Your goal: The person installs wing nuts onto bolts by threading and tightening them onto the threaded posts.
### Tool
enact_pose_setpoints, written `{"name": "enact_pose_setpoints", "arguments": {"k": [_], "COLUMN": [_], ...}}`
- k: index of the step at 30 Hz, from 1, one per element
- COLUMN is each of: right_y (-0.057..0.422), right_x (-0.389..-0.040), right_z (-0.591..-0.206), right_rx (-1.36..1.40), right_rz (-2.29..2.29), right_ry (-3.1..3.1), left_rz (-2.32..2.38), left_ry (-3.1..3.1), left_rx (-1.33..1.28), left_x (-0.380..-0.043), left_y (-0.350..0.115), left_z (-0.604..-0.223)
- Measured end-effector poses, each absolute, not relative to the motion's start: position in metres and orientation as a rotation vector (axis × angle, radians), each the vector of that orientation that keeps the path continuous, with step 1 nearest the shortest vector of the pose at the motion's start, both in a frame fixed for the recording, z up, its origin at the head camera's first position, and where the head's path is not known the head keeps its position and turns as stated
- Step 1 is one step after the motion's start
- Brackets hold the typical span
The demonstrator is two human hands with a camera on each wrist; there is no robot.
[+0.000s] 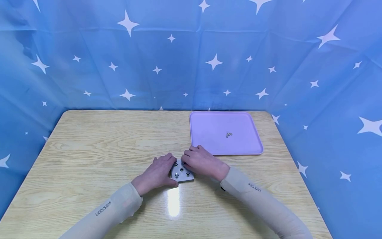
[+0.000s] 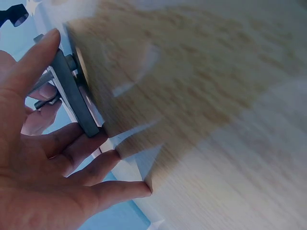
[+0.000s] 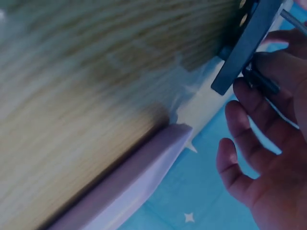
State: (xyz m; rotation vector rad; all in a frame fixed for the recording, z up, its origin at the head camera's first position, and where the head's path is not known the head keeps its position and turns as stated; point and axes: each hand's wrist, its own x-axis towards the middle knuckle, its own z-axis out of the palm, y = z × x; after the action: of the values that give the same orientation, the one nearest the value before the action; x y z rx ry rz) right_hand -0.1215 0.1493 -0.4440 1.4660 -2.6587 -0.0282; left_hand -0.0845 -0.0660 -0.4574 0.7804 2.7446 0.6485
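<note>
A silver metal plate [image 1: 182, 172] with several round holes lies on the table in front of me. My left hand [image 1: 159, 172] grips it along its left side, the thumb near the front corner and fingers at the back. In the left wrist view the plate's edge [image 2: 76, 98] shows between thumb and fingers. My right hand [image 1: 201, 162] is over the plate's back right corner. Between its thumb and fingers it pinches a small dark metal pin [image 3: 263, 81], close against the plate. Another metal pin [image 1: 176, 176] stands in a hole near the plate's front left.
A shallow lilac tray [image 1: 209, 132] lies at the back right of the table, just beyond my right hand. Several small metal pieces [image 1: 228, 135] lie in it. The wood-grain table [image 1: 104, 149] meets a blue star-patterned curtain [image 1: 179, 76] behind and at both sides.
</note>
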Motion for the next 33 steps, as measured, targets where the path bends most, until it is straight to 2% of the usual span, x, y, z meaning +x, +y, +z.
{"name": "enact_pose_setpoints", "arguments": {"k": [16,26,33], "right_y": [0.140,0.161,0.159], "right_x": [-0.107,-0.121,-0.122], "right_z": [-0.449,-0.425,-0.427], "right_rx": [1.167,1.624,1.698], "right_rz": [0.134,-0.076,-0.142], "right_ry": [-2.802,-2.676,-2.611], "left_rz": [0.632,0.659,0.659], "left_ry": [2.757,2.758,2.749], "left_rx": [0.799,0.793,0.805], "left_x": [-0.084,-0.083,-0.083], "left_y": [-0.066,-0.068,-0.067], "left_z": [-0.458,-0.457,-0.456]}}
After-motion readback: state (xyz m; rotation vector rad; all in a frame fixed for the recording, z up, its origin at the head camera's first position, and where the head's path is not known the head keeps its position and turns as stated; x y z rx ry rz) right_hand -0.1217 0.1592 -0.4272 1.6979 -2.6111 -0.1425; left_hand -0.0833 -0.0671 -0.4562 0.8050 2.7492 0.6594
